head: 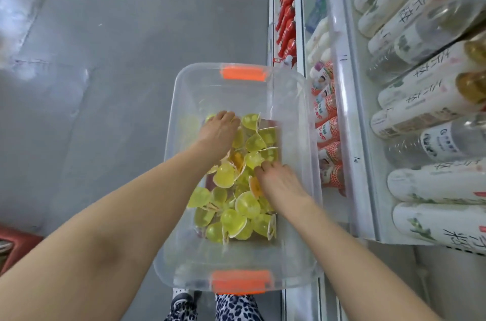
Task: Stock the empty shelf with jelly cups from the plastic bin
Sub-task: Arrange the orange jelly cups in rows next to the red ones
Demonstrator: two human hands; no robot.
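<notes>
Clear plastic forms the bin [231,94], which sits on a grey floor [105,57] just beside a white shelf unit [342,110], with one orange handle [243,73] at its far end and another orange handle [240,281] at its near end. The jelly cups [236,218] lie in a loose heap in the bottom of the bin, most of them yellow-green and a few orange, tipped at all angles and touching one another. Both bare forearms reach down into the bin from the near side. The left hand [219,131] rests on the far part of the heap, palm down, its fingers bent over the cups with the tips hidden, so it cannot be told whether they grasp one. The right hand [278,184] lies on the right side of the heap nearer the shelf, its fingertips [260,169] curled down and touching cups; whether it holds one cannot be told either. On the shelves to the right lie white bottles [420,84] with dark writing, clear bottles [434,141] among them, small pink-labelled bottles [327,131] on a lower level close to the bin, and red bottles [286,23] farther off. Spotted cloth [236,307] shows below the near handle.
</notes>
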